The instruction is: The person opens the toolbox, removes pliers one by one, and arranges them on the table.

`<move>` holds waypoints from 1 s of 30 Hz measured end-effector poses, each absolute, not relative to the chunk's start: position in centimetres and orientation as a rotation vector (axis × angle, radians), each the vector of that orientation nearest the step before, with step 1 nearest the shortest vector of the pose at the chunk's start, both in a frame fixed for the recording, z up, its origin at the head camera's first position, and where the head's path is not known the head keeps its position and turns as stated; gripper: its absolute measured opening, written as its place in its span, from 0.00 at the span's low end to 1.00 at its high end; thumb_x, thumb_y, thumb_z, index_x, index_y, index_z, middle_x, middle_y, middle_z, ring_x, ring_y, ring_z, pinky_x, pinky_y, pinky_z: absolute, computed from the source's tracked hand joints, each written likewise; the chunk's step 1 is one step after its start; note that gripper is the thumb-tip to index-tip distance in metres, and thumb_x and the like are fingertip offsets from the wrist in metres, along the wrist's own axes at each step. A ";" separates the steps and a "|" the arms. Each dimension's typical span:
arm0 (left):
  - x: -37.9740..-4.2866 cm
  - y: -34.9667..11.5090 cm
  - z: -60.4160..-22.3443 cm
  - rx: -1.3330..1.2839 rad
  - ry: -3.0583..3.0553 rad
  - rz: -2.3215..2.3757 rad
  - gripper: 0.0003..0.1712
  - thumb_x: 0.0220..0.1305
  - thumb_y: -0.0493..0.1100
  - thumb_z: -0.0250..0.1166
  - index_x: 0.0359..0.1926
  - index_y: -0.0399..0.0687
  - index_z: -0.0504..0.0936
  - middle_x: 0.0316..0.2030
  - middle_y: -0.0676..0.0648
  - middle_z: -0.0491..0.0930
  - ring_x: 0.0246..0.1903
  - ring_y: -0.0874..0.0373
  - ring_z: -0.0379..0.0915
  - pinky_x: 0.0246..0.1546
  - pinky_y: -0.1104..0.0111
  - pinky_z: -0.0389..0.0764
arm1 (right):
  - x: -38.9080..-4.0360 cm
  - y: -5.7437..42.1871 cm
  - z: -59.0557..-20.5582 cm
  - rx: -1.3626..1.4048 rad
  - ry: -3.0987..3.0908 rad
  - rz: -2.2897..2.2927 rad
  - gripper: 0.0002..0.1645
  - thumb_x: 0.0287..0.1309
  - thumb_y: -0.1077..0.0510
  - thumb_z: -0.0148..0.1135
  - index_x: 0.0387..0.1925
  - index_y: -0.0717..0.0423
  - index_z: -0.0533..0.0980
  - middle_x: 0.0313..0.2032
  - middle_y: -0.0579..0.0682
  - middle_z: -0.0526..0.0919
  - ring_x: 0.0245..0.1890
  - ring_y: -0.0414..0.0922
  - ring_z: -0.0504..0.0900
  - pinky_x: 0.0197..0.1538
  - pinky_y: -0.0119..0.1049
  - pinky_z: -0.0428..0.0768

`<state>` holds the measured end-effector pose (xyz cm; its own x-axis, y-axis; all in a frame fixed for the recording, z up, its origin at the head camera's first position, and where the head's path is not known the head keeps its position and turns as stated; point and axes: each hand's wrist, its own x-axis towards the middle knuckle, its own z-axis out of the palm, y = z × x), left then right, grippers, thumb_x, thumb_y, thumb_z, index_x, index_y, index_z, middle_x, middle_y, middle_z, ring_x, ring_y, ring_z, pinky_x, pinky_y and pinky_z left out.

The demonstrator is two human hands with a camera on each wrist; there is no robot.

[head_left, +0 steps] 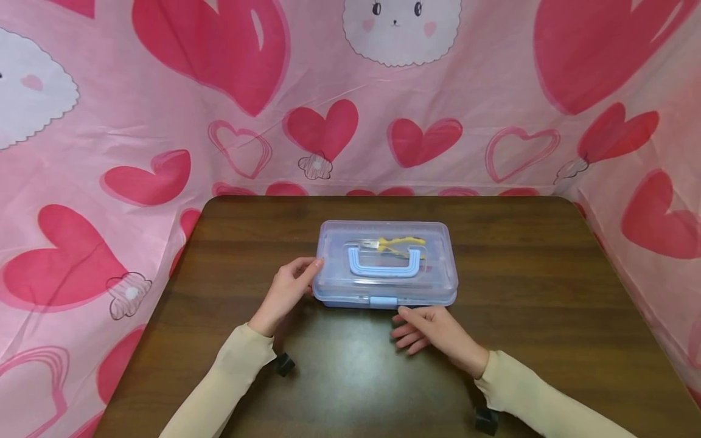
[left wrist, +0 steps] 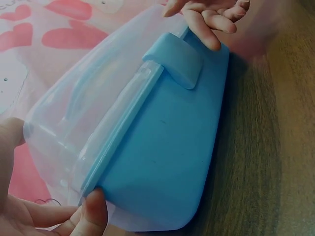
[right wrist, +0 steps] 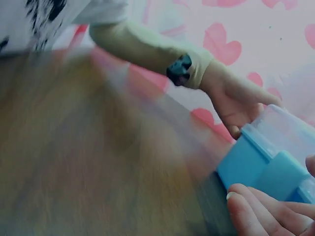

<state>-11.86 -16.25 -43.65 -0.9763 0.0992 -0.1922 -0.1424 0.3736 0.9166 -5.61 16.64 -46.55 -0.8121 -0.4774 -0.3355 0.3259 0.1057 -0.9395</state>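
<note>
Pale sleeves (head_left: 221,374) lead up to the hands, with a small black block (head_left: 285,364) under the left wrist and another under the right. The left grip (head_left: 287,289) is clamped on the left end of a lidded plastic box (head_left: 386,286), its thumb against the clear lid (head_left: 438,264) and its fingers at the rim. The right grip (head_left: 438,334) is loose, fingers apart, at the front edge just right of the latch (head_left: 383,302); whether its thumb presses there, I cannot tell. So the box sits on the bench (head_left: 520,267) between the two grips and slightly beyond them. Handling it well probably means a firm yet light left grip, because thin plastic may flex, and right fingers kept deliberately on or off the latch. Beyond the right grip, the folded handle (head_left: 384,271) lies across the lid and could get in the way; under it, yellow-handled pliers (head_left: 386,244) might slide if the box tips. Heart-patterned cloth (head_left: 476,100) hangs well beyond both grips.
</note>
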 end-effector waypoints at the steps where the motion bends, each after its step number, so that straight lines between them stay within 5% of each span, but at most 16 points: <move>1: -11.9 -16.3 -43.6 -0.040 2.415 1.646 0.32 0.75 0.61 0.60 0.64 0.40 0.80 0.50 0.39 0.84 0.39 0.50 0.78 0.45 0.55 0.86 | -5.6 16.5 -46.6 -0.128 1.762 -1.784 0.36 0.80 0.45 0.51 0.59 0.79 0.75 0.47 0.69 0.87 0.39 0.49 0.91 0.39 0.42 0.89; 16: -11.8 -16.5 -43.8 -0.029 2.384 1.693 0.29 0.77 0.57 0.61 0.63 0.38 0.80 0.44 0.39 0.83 0.34 0.50 0.77 0.41 0.57 0.86 | -5.9 15.3 -46.8 0.095 1.346 -1.942 0.47 0.80 0.38 0.48 0.73 0.77 0.58 0.64 0.67 0.78 0.56 0.46 0.86 0.54 0.39 0.85; 30: -11.9 -16.2 -43.6 -0.060 2.386 1.697 0.28 0.75 0.57 0.63 0.61 0.38 0.81 0.44 0.39 0.84 0.32 0.50 0.78 0.39 0.58 0.85 | -6.0 14.6 -46.8 0.222 1.292 -2.018 0.46 0.77 0.41 0.56 0.70 0.79 0.61 0.57 0.63 0.85 0.55 0.48 0.86 0.58 0.38 0.83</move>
<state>-11.92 -16.16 -43.56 -0.9765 0.0893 -0.1960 -0.1558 0.3353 0.9291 -6.04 14.59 -46.81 -0.7271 -0.4763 -0.4945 0.6485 -0.2400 -0.7224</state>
